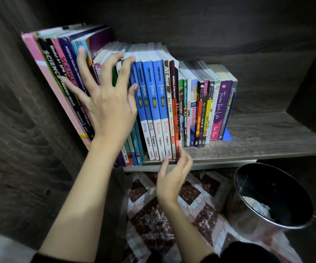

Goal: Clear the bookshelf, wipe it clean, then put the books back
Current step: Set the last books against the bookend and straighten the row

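Shelf was full, so this read as the clearing stage, though a final straightening couldn't be ruled out. Far left, the tall workbooks [58, 76] stood tilted against the side wall. The left hand [107, 99] was splayed over the spines next to them, two fingers [128, 59] bent over the top edges, thumb on a blue spine; grip released, nothing clamped yet. The blue Fokus books [153, 111] stood upright just right of it. The right hand [172, 177] sat low at the shelf [267, 137] front edge, fingertips touching the foot of a dark red spine, loosely curled, holding nothing. Best move, probably: tip a modest batch forward from the top, squeeze it between both palms, lift out square. Taking too many risks the middle ones sliding out. Further right, the small paperbacks [201, 111] were held up by a blue bookend [227, 134]; pulling their neighbours could let them topple left, so steady them. The bin [273, 196] stood below right on the patterned rug [153, 215]; dropped books could land in it.
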